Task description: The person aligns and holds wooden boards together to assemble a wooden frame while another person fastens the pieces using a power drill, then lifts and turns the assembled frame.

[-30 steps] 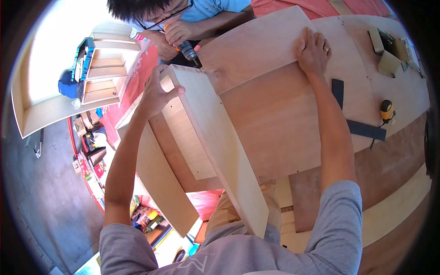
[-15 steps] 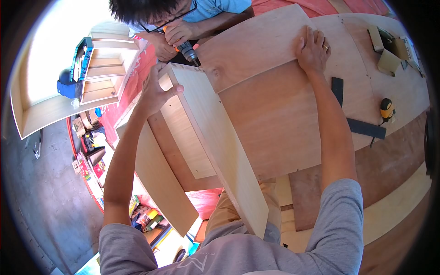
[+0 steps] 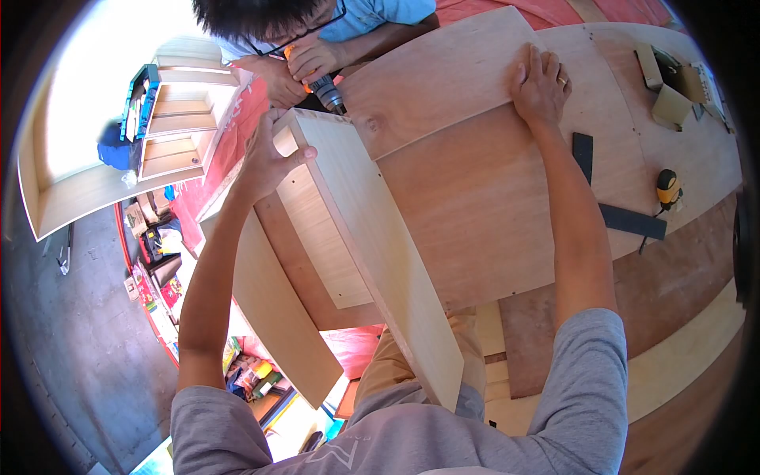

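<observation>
Likely stiff, lightish upright panel (image 3: 376,229); hold by edges. Pinched at eleven o'clock in left grip (image 3: 267,164), with right grip (image 3: 541,89) spread at one.

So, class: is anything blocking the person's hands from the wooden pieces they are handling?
Nothing visible is: the left hand grips the far corner of the wooden frame, and the right hand rests at the end of the board. The tape measure lies aside.
</observation>
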Available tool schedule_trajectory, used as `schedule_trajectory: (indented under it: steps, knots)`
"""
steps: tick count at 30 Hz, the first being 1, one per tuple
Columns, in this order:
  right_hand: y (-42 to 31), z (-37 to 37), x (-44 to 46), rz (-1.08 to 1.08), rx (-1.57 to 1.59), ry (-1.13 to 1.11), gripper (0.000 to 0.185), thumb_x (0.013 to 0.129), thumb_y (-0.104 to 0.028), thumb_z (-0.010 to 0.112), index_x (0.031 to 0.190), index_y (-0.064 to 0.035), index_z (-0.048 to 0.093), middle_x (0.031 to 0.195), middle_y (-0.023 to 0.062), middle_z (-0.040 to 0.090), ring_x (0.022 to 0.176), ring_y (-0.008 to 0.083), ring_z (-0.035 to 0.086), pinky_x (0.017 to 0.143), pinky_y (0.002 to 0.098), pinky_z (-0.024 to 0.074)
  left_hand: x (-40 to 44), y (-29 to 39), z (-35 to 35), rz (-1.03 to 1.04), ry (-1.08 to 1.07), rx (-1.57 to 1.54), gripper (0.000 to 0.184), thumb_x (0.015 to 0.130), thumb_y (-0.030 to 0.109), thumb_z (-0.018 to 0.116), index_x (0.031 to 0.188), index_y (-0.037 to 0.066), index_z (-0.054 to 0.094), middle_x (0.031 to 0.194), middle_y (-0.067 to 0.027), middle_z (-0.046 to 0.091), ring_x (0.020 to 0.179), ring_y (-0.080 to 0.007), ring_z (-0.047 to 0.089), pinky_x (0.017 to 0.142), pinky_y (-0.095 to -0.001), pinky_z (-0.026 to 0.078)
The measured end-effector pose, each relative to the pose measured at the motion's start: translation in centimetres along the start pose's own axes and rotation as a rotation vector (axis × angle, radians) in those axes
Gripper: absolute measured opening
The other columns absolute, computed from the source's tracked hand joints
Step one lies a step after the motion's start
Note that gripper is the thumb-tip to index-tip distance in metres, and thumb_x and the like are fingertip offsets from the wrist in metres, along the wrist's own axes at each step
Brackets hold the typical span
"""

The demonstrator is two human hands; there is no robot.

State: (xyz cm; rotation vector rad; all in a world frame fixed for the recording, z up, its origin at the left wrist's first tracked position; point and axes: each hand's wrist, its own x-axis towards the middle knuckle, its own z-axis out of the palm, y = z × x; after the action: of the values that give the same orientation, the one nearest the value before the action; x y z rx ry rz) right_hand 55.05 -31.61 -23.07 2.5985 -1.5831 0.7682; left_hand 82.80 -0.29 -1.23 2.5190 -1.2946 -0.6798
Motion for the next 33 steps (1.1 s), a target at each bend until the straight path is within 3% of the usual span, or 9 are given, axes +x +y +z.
schedule_trajectory:
  steps: [5,8,12,15,18,20,23,26,33]
  knots:
    - [-0.1,-0.1,-0.1,0.004,-0.001,-0.001,0.049,0.093,-0.038,0.048,0.137,-0.0185,0.050,0.138,0.0156,0.044,0.126,0.0375,0.041,0.105,0.0537,0.0307,0.1,-0.5,0.1,0.025,0.000,-0.013,0.080,0.077,0.029,0.078,0.137,0.001,0.034,0.136,-0.0196,0.045,0.133,-0.0309,0.039,0.110,-0.0409,0.031]
    - [-0.1,0.0,-0.1,0.006,0.027,-0.016,0.049,0.093,-0.039,0.047,0.138,-0.0189,0.049,0.139,0.0164,0.043,0.127,0.0384,0.041,0.105,0.0546,0.0304,0.2,-0.9,0.4,0.075,0.063,-0.036,0.087,0.070,0.046,0.083,0.129,0.000,0.040,0.125,-0.0197,0.051,0.125,-0.0322,0.047,0.104,-0.0426,0.036]
    - [0.0,-0.9,0.2,0.002,0.045,-0.129,0.052,0.093,-0.040,0.047,0.141,-0.0191,0.043,0.143,0.0178,0.039,0.130,0.0404,0.038,0.106,0.0588,0.0286,0.3,-0.8,0.4,0.058,0.068,-0.048,0.088,0.067,0.050,0.083,0.129,0.002,0.043,0.126,-0.0200,0.053,0.127,-0.0329,0.045,0.104,-0.0444,0.035]
    - [-2.1,-1.6,1.0,-0.074,-0.332,-0.192,0.056,0.094,-0.040,0.046,0.145,-0.0169,0.037,0.146,0.0171,0.035,0.136,0.0400,0.032,0.108,0.0627,0.0246,0.1,-0.8,0.3,0.047,0.094,0.015,0.090,0.066,0.054,0.081,0.130,0.002,0.044,0.128,-0.0198,0.053,0.127,-0.0340,0.045,0.105,-0.0457,0.033]
    - [-6.6,1.1,2.3,-0.502,-0.114,-0.246,0.060,0.094,-0.041,0.048,0.146,-0.0140,0.034,0.149,0.0157,0.034,0.141,0.0371,0.026,0.111,0.0640,0.0204,0.1,-0.8,0.5,0.050,0.098,0.019,0.096,0.065,0.060,0.078,0.133,0.002,0.043,0.129,-0.0195,0.053,0.127,-0.0345,0.044,0.107,-0.0467,0.029]
    - [-11.5,-0.5,3.6,-0.570,-0.002,-0.445,0.063,0.093,-0.043,0.050,0.146,-0.0133,0.034,0.149,0.0142,0.034,0.142,0.0340,0.026,0.111,0.0643,0.0199,0.1,-1.2,0.8,0.033,0.090,0.003,0.098,0.064,0.063,0.077,0.133,0.002,0.043,0.129,-0.0193,0.052,0.127,-0.0336,0.044,0.106,-0.0463,0.030]
    - [-15.8,0.4,4.8,-0.631,0.014,-0.508,0.067,0.091,-0.047,0.052,0.146,-0.0138,0.034,0.150,0.0135,0.034,0.141,0.0331,0.028,0.112,0.0631,0.0208,0.2,-1.2,0.5,0.016,0.067,-0.026,0.101,0.063,0.067,0.076,0.132,0.002,0.044,0.130,-0.0186,0.051,0.127,-0.0317,0.044,0.105,-0.0454,0.030]
    - [-17.6,0.2,5.0,-0.584,0.003,-0.722,0.062,0.091,-0.044,0.053,0.142,-0.0113,0.040,0.145,0.0148,0.041,0.138,0.0357,0.033,0.111,0.0616,0.0233,0.2,-1.0,0.3,0.033,0.057,-0.043,0.101,0.063,0.068,0.075,0.132,0.002,0.044,0.129,-0.0177,0.052,0.126,-0.0307,0.045,0.104,-0.0444,0.030]
    - [-16.4,-0.7,4.5,-0.658,-0.041,-0.744,0.076,0.083,-0.056,0.061,0.143,-0.0143,0.039,0.141,0.0124,0.044,0.136,0.0328,0.035,0.111,0.0619,0.0222,-0.1,-0.5,0.2,0.081,0.091,0.002,0.096,0.064,0.067,0.075,0.131,0.005,0.046,0.127,-0.0147,0.053,0.124,-0.0296,0.046,0.103,-0.0441,0.030]
